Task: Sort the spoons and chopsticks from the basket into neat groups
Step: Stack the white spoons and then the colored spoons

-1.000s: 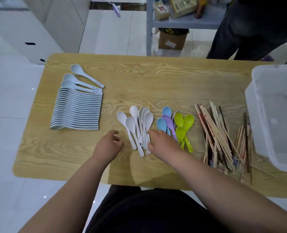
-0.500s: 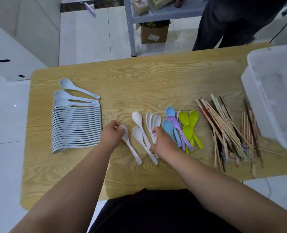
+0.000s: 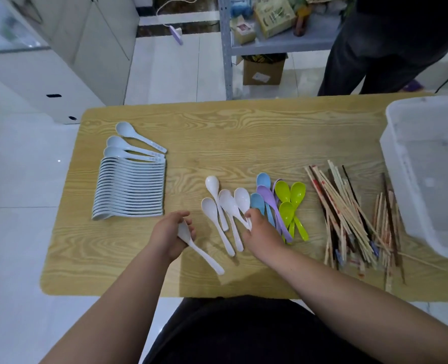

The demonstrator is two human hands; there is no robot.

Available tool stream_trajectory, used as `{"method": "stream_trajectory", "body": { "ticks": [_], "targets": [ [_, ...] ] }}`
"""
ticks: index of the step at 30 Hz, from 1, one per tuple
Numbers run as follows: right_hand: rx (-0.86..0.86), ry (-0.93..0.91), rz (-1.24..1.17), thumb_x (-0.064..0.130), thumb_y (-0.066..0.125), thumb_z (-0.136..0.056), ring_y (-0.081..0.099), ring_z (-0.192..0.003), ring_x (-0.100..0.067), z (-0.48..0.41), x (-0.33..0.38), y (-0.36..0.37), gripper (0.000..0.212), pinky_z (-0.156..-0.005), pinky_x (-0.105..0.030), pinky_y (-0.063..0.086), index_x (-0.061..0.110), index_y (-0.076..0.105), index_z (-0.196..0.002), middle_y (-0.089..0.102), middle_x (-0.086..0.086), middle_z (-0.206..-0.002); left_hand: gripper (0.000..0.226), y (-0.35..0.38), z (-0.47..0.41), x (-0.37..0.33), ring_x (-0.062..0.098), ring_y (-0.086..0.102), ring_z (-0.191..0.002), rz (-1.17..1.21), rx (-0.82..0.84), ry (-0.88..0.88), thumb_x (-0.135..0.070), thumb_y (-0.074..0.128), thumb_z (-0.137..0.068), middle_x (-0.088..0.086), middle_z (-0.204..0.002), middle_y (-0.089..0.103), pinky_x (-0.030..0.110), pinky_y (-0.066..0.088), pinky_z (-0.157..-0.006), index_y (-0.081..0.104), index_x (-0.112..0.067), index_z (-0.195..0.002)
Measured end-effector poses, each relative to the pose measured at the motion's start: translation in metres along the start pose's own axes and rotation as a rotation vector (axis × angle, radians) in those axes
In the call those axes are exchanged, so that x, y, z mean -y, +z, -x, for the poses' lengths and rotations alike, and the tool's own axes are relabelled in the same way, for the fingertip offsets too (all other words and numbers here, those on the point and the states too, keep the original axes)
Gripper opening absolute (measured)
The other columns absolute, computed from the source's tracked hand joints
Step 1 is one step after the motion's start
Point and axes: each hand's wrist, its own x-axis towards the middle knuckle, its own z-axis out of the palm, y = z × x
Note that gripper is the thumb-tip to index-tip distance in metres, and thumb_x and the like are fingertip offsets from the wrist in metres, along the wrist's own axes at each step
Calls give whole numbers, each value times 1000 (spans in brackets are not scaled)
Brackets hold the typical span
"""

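The left hand (image 3: 171,233) grips a lone white spoon (image 3: 206,256) by its bowl (handle jutting rightward). Just right of it, the right hand (image 3: 261,231) pinches handles of the white spoon cluster (image 3: 228,200); chopsticks (image 3: 346,214) lie farther right on the counter (image 3: 244,143).

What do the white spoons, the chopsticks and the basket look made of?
White spoons: likely plastic or melamine, smooth and glossy with soft highlights. Chopsticks: wood or bamboo, matte tan, a few dark. Basket: translucent frosted plastic, milky walls.

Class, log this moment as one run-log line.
left hand: holds single spoon | right hand: pinches two white spoons | chopsticks: piled beside bin
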Motion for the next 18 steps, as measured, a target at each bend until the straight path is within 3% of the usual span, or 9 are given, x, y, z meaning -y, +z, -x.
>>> {"method": "stream_trajectory", "body": {
  "ticks": [3,7,9,13,18],
  "targets": [
    [-10,-102,-208,20,54,-96,58,-90,-17,18,2,-8,36,-64,-31,40,26,45,-130,55,10,-111,18,10,17,9,19,46,-64,88,17,-19,-11,52,-94,8,-81,45,32,45,-58,59,-2,-108],
    [100,-239,-406,22,60,-95,57,-68,2,51,9,-22,24,-60,-11,41,35,53,-114,63,20,-81,21,24,42,10,19,46,-62,147,46,45,-19,50,-98,9,-78,45,31,45,-58,58,-2,-107],
    [170,-276,-414,22,62,-93,61,-72,0,66,11,-25,26,-65,-15,46,37,56,-114,66,15,-85,26,32,53,4,24,56,-72,105,53,90,-22,46,-100,13,-84,55,36,51,-67,58,-2,-111],
    [205,-307,-389,19,62,-91,71,-83,-7,80,20,-29,29,-74,-31,56,37,59,-113,69,9,-94,28,44,70,-8,33,65,-103,-36,12,174,-32,52,-97,17,-116,67,42,54,-83,65,-12,-111],
    [156,-276,-371,16,58,-93,74,-83,-6,96,43,-30,29,-75,-29,58,32,59,-118,69,7,-106,23,46,95,-8,26,70,-73,-16,134,195,-32,54,-96,11,-82,73,36,55,-69,66,-15,-107]
  ]
}}
